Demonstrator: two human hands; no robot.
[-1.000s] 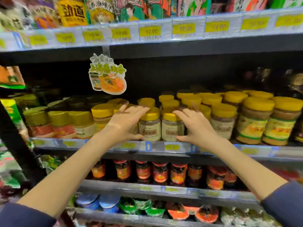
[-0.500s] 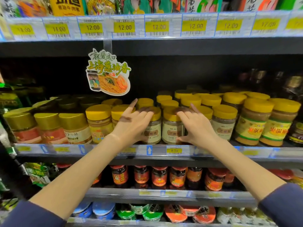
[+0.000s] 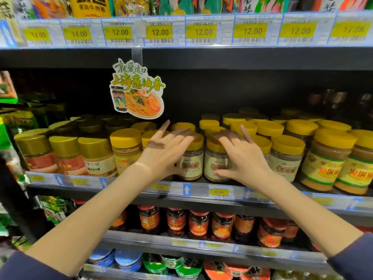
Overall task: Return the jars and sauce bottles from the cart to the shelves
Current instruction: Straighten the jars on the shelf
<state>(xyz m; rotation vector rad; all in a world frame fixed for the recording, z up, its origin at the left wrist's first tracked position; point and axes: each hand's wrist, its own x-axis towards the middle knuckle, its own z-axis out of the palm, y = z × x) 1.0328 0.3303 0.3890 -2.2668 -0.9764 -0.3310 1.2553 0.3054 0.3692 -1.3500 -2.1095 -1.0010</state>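
Below the noodle sign, the left hand and right hand lie with fingers spread on two jars, seemingly straightening them; next, lift away gently.

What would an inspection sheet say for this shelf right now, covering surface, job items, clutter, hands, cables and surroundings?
Surface: middle shelf, packed with rows of yellow-lidded jars.
Job's things: left front jar and right front jar stand upright, side by side at the shelf's front edge.
Clutter: nothing seen.
Hands: left hand lies with straight fingers across the left front jar's lid; right hand lies likewise on the right front jar, thumb against its side.
Cables: nothing seen.
Surroundings: noodle sign hangs above; gold-lidded jars to the left; red-lidded jars on the shelf below; price tags overhead.
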